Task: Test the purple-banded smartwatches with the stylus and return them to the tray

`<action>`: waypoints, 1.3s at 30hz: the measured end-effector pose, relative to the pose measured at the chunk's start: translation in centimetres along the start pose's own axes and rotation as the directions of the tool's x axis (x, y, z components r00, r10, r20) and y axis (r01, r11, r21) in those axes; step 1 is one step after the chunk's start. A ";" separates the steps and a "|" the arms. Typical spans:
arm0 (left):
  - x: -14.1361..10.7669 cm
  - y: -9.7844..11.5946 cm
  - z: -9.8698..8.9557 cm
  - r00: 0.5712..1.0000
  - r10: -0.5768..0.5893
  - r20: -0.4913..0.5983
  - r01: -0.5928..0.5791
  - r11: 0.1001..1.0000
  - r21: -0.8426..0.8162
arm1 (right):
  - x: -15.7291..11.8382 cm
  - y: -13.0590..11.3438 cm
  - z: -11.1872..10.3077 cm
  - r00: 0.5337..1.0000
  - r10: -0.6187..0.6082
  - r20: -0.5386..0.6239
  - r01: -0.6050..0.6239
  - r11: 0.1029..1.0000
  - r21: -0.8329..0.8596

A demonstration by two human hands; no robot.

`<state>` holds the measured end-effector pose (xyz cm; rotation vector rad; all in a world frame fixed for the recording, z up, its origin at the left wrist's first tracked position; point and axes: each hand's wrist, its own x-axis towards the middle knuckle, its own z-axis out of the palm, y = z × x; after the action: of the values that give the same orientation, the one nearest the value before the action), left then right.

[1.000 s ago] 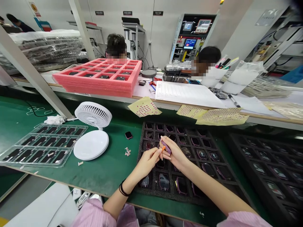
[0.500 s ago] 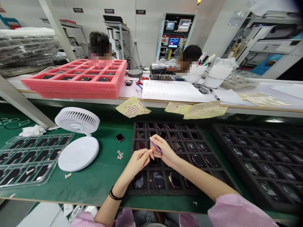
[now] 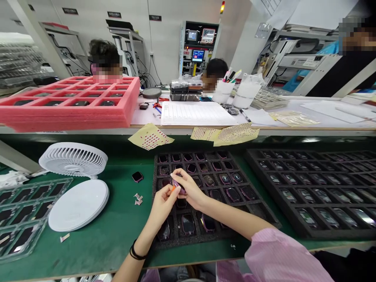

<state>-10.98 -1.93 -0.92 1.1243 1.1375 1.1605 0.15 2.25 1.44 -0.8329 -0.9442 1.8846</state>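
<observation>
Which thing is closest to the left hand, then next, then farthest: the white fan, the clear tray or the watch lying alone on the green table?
1. Watch: to the left of the left hand.
2. White fan: farther left.
3. Clear tray: past the fan, at the picture's left edge.

Green mat (image 3: 117, 219) lies open left; fan (image 3: 75, 162) blocks beyond.

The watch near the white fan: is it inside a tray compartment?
No, the watch lies on the green table between the white fan and the black foam tray.
</observation>
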 end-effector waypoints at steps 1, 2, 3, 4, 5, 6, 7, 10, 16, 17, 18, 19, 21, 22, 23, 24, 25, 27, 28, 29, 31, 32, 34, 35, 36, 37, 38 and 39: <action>0.0 0.0 0.1 1.000 -0.011 -0.005 0.011 1.000 -0.007 | 0.0 0.2 0.0 1.000 -0.021 -0.011 0.021 0.999 -0.045; 0.0 0.1 0.2 0.999 -0.032 0.001 0.032 0.999 -0.014 | 0.0 0.4 0.0 0.999 -0.047 -0.019 0.045 0.995 -0.093; -0.1 0.1 0.2 0.998 -0.059 0.008 0.059 0.998 -0.022 | 0.1 0.6 -0.1 0.997 -0.078 -0.022 0.074 0.987 -0.142; -0.2 0.1 0.2 0.996 -0.085 0.012 0.085 0.996 -0.033 | 0.3 0.8 -0.3 0.993 -0.113 -0.022 0.107 0.976 -0.188; -0.3 0.2 0.0 0.994 -0.107 0.007 0.107 0.993 -0.045 | 0.6 1.0 -0.7 0.988 -0.150 -0.021 0.141 0.964 -0.227; -0.4 0.2 -0.2 0.992 -0.123 -0.008 0.123 0.991 -0.055 | 1.0 1.0 -1.2 0.982 -0.189 -0.027 0.175 0.947 -0.269; -0.5 0.3 -0.7 0.991 -0.134 -0.031 0.132 0.990 -0.060 | 1.6 0.8 -1.9 0.971 -0.235 -0.047 0.206 0.918 -0.339; -0.9 0.6 -3.0 0.984 -0.118 -0.133 0.121 0.993 0.012 | 4.1 -1.0 -5.7 0.892 -0.421 -0.164 0.199 0.693 -0.693; -2.1 -0.3 -9.6 0.959 0.069 -0.273 0.097 0.829 0.551 | 9.0 -6.3 -16.3 0.756 -0.576 -0.310 -0.020 0.454 -0.891; -2.3 -0.7 -10.3 0.956 0.065 -0.287 0.129 0.784 0.607 | 9.5 -6.7 -17.6 0.747 -0.581 -0.323 -0.069 0.415 -0.907; -2.4 -1.1 -10.8 0.953 0.050 -0.299 0.164 0.744 0.647 | 9.8 -6.8 -18.6 0.747 -0.579 -0.325 -0.110 0.376 -0.920; -2.5 -1.4 -11.1 0.951 0.028 -0.308 0.198 0.709 0.677 | 10.0 -6.9 -19.3 0.754 -0.574 -0.320 -0.142 0.334 -0.932; -2.7 -2.0 -11.2 0.946 -0.008 -0.325 0.251 0.654 0.714 | 10.1 -6.8 -20.3 0.765 -0.568 -0.303 -0.193 0.247 -0.950; -2.7 -2.1 -11.1 0.943 -0.019 -0.331 0.268 0.635 0.725 | 10.0 -6.7 -20.7 0.762 -0.575 -0.297 -0.218 0.204 -0.955; -2.6 -2.2 -11.0 0.941 -0.027 -0.336 0.280 0.619 0.733 | 9.8 -6.7 -21.1 0.752 -0.590 -0.295 -0.248 0.162 -0.955; -2.6 -2.3 -10.9 0.940 -0.032 -0.341 0.289 0.605 0.741 | 9.6 -6.8 -21.5 0.734 -0.611 -0.298 -0.283 0.124 -0.951; -2.5 -2.3 -10.8 0.938 -0.037 -0.344 0.297 0.594 0.748 | 9.3 -6.8 -21.9 0.711 -0.633 -0.307 -0.324 0.093 -0.941; -2.4 -2.3 -10.7 0.937 -0.044 -0.346 0.306 0.580 0.755 | 8.8 -7.0 -22.9 0.669 -0.665 -0.333 -0.403 0.052 -0.914; -2.4 -2.4 -10.7 0.938 -0.047 -0.344 0.306 0.577 0.757 | 8.5 -7.1 -23.4 0.655 -0.672 -0.346 -0.434 0.041 -0.900; -2.3 -2.4 -10.6 0.939 -0.048 -0.342 0.306 0.575 0.759 | 8.4 -7.3 -23.9 0.648 -0.673 -0.356 -0.455 0.032 -0.890; -2.2 -2.5 -10.6 0.941 -0.048 -0.335 0.301 0.571 0.764 | 8.1 -7.5 -24.6 0.654 -0.667 -0.356 -0.463 0.019 -0.886; -2.2 -2.5 -10.6 0.942 -0.045 -0.331 0.297 0.569 0.767 | 8.0 -7.6 -24.9 0.665 -0.662 -0.347 -0.451 0.014 -0.892; -2.2 -2.6 -10.5 0.946 -0.035 -0.322 0.284 0.570 0.771 | 7.6 -7.8 -25.2 0.692 -0.651 -0.311 -0.404 0.007 -0.915; -2.2 -2.6 -10.5 0.946 -0.030 -0.321 0.280 0.571 0.771 | 7.3 -7.8 -25.1 0.704 -0.650 -0.286 -0.372 0.006 -0.928; -2.3 -2.6 -10.4 0.945 -0.025 -0.326 0.281 0.573 0.770 | 7.0 -7.7 -24.9 0.713 -0.651 -0.260 -0.338 0.006 -0.941; -2.4 -2.6 -10.5 0.939 -0.020 -0.342 0.290 0.577 0.764 | 6.6 -7.6 -24.6 0.718 -0.656 -0.232 -0.308 -0.001 -0.951; -2.5 -2.5 -10.5 0.930 -0.017 -0.366 0.306 0.585 0.751 | 6.2 -7.3 -24.1 0.720 -0.664 -0.201 -0.268 0.001 -0.963; -2.6 -2.4 -10.5 0.921 -0.017 -0.390 0.321 0.602 0.731 | 5.8 -7.0 -23.4 0.724 -0.667 -0.174 -0.213 0.023 -0.977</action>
<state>-21.34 -4.16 -4.08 1.4372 2.1272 0.6873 19.65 16.61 -5.24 -1.7930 -1.7782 0.1075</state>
